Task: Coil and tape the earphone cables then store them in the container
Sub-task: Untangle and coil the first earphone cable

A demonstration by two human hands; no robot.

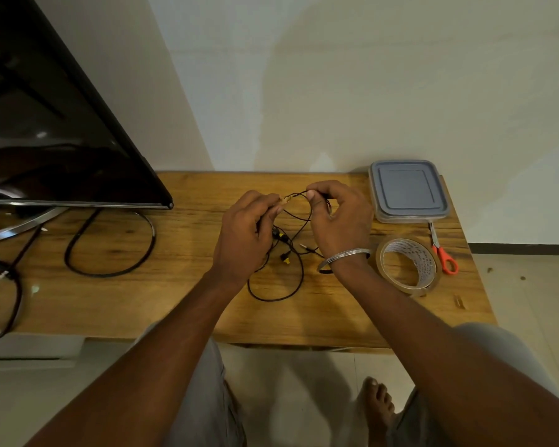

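Observation:
A thin black earphone cable [299,275] with yellow-and-black earbuds lies in loose loops on the wooden table [181,298]. Both hands hold its upper part above the table. My left hand [246,233] pinches the cable near a small piece of tape at the fingertips. My right hand [339,217] pinches the cable a little to the right, a metal bangle on its wrist. A roll of clear tape [409,264] lies flat just right of my right wrist. The container [409,191], with its grey lid on, sits at the table's back right.
Orange-handled scissors [442,251] lie between the container and the tape roll. A dark monitor [55,124] on a chrome ring stand fills the left side, with thick black cables [110,250] looping on the table. The table's right edge is close to the tape roll.

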